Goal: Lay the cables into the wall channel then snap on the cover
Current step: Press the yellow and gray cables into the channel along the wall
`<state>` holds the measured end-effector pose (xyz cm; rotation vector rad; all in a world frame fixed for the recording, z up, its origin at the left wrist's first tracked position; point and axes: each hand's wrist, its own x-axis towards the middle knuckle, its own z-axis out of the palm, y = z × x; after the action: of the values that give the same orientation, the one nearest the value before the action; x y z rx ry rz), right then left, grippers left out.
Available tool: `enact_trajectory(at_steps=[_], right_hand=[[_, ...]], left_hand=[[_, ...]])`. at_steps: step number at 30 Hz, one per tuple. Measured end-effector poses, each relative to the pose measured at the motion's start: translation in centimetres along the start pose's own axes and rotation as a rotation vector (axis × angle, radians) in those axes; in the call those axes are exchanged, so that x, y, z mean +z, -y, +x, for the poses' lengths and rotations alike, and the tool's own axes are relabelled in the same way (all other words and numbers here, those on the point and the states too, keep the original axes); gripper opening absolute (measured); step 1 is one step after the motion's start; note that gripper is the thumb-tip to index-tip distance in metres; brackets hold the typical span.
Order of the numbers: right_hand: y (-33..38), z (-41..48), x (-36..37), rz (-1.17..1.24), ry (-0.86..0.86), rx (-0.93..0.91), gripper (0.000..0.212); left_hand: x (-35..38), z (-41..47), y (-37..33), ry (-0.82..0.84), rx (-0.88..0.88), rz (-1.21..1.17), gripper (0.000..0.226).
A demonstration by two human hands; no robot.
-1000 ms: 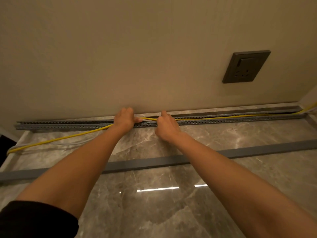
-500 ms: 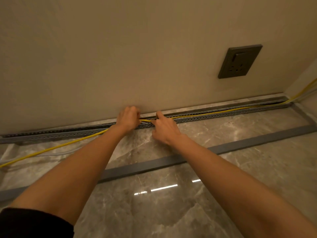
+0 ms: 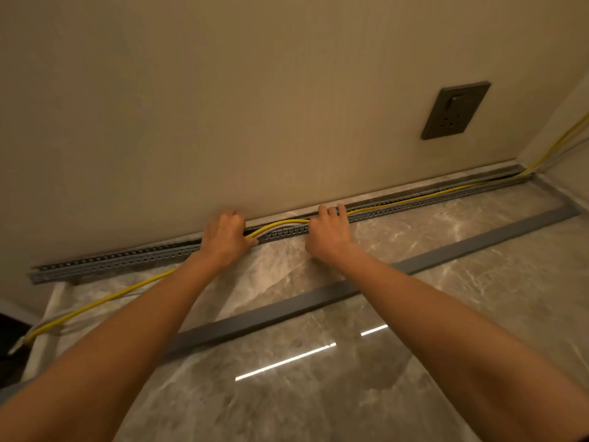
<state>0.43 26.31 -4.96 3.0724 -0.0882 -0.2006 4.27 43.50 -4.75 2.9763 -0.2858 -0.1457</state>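
A: What sits in the slotted grey channel point(image 3: 414, 204)?

B: On the right stretch, the yellow cable point(image 3: 430, 193) lies inside it, with a pale grey cable point(image 3: 288, 221) beside it between the hands. The left stretch, past the left hand point(image 3: 224, 239), looks bare.

A: Which way does it all run?

B: The channel's long axis follows the foot of the wall point(image 3: 223, 106), low left to high right. The cable follows it on the right, arches up out of the slot between the hands, then leaves the channel and trails across the floor point(image 3: 350, 393) toward the lower left.

A: And the grips?

B: The left grip is curled over the channel with the cable passing under the thumb. The right hand point(image 3: 330, 236) has its fingers pressed down over the channel where the cable enters.

A: The cover?

B: The long grey cover point(image 3: 478, 242) lies flat on the floor, nearer than the channel and roughly parallel to it, off it.

A: Anything unclear?

B: The cable's far end is cut off at the right corner, past the socket point(image 3: 455, 110); the fingertips are hidden.
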Motion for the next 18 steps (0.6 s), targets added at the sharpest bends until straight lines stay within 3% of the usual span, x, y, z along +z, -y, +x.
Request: enact_trajectory(at_steps=[4, 8, 13, 18], right_hand=[[3.4, -0.4, -0.7, 0.094, -0.067, -0.049, 0.036], [6.4, -0.8, -0.6, 0.164, -0.072, -0.109, 0.034], [7.0, -1.4, -0.7, 0.184, -0.015, -0.053, 0.034], [7.5, -1.8, -0.9, 0.21, 0.005, -0.034, 0.038]], left_hand=[[-0.5, -0.9, 1.5, 0.058, -0.019, 0.017, 0.038], [0.2, -1.6, 2.3, 0.029, 0.084, 0.048, 0.026], [0.0, -2.2, 3.5, 0.089, 0.093, 0.074, 0.037], [-1.3, -1.4, 5.8, 0.109, 0.03, -0.081, 0.025]])
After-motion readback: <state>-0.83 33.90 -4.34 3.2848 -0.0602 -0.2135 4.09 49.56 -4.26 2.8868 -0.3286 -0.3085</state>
